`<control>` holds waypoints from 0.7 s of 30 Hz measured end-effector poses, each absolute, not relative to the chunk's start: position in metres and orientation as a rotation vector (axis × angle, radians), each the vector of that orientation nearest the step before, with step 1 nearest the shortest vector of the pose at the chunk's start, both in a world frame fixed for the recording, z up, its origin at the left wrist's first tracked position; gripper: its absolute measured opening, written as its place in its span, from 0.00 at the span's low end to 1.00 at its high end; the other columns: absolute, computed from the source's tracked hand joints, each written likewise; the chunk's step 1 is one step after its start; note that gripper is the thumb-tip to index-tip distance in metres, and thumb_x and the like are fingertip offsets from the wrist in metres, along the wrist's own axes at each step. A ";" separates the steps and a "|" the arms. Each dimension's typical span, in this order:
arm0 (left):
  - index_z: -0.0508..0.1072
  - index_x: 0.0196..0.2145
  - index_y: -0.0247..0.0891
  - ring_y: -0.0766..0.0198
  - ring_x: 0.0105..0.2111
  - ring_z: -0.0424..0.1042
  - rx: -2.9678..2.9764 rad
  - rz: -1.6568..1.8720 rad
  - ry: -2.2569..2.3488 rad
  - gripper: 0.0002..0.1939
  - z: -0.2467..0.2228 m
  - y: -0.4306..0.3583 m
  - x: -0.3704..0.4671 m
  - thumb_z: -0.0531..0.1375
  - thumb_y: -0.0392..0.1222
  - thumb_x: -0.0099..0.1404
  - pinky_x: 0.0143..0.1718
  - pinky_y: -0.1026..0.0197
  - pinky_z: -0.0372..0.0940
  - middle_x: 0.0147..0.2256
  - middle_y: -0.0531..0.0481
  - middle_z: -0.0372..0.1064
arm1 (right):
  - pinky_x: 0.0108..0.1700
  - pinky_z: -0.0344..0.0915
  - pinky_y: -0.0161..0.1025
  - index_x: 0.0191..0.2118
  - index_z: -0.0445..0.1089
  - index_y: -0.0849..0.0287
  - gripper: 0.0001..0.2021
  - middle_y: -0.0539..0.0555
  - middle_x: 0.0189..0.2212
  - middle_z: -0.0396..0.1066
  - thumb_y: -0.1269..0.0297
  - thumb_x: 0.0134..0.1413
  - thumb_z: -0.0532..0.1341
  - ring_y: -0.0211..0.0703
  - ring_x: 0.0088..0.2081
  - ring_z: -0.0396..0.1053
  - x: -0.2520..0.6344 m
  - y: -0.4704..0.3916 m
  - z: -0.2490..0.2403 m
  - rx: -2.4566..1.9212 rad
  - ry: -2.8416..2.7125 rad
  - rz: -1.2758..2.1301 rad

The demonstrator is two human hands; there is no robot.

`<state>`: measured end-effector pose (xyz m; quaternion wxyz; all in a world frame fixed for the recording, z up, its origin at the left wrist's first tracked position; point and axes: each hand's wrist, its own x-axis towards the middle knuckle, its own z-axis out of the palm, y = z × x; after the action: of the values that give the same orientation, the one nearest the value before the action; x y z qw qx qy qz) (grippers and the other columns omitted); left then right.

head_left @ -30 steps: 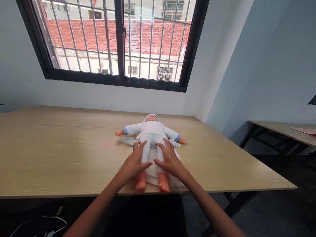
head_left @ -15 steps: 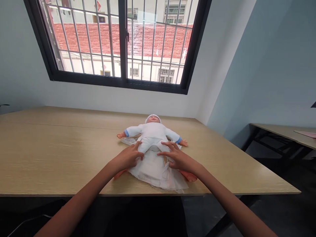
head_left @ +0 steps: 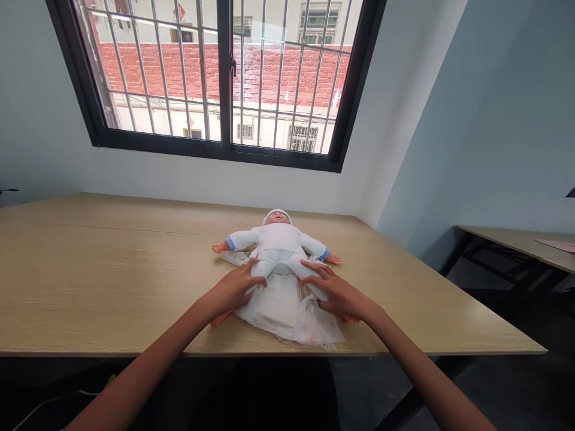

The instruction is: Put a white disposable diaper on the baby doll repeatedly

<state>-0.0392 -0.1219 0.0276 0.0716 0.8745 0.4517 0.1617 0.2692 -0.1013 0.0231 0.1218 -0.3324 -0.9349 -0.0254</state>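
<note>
A baby doll (head_left: 281, 239) in a white suit with blue cuffs and a white cap lies on its back, its head away from me. Its arms are spread and its legs point toward me. My left hand (head_left: 240, 284) curves round the leg on the left, thumb and fingers on the white cloth. Round the leg on the right, my right hand (head_left: 335, 290) grips in the same way. Between and under the legs spreads a white diaper (head_left: 276, 299), with a thin, sheer plastic-like sheet (head_left: 321, 326) at its right edge. The doll's feet are mostly hidden by my hands.
The doll lies near the front edge of a light wooden table (head_left: 112, 275). A barred window (head_left: 224, 78) is in the wall behind. At the right stands a second table (head_left: 507, 242) with a pink sheet (head_left: 557, 245) on it.
My right hand has shifted slightly right and its fingers have closed more round the doll's leg. My left hand has moved only a little. The doll's legs have shifted slightly.
</note>
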 end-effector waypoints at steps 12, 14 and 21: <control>0.75 0.50 0.45 0.46 0.56 0.66 2.672 0.460 1.306 0.26 0.018 -0.113 -0.041 0.53 0.27 0.56 0.54 0.52 0.65 0.61 0.43 0.59 | 0.66 0.52 0.59 0.44 0.71 0.62 0.14 0.66 0.60 0.63 0.80 0.58 0.52 0.57 0.64 0.56 0.205 -0.092 -0.006 -1.129 -2.409 -0.829; 0.76 0.49 0.44 0.44 0.55 0.67 2.661 0.484 1.329 0.24 0.018 -0.114 -0.039 0.54 0.29 0.57 0.53 0.51 0.66 0.60 0.43 0.60 | 0.66 0.52 0.57 0.41 0.72 0.61 0.13 0.65 0.58 0.66 0.80 0.59 0.52 0.56 0.63 0.59 0.202 -0.086 -0.001 -1.070 -2.437 -0.789; 0.77 0.43 0.43 0.38 0.52 0.67 2.653 0.501 1.449 0.18 0.012 -0.116 -0.029 0.57 0.31 0.57 0.50 0.43 0.64 0.61 0.38 0.58 | 0.64 0.55 0.59 0.41 0.75 0.55 0.10 0.56 0.55 0.69 0.74 0.60 0.57 0.51 0.60 0.62 0.240 -0.097 0.003 -0.832 -2.610 -0.580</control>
<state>-0.0287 -0.1159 0.0125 0.0388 0.8652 0.4725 0.1634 0.2396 -0.0972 0.0026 0.1701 -0.2928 -0.9185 -0.2042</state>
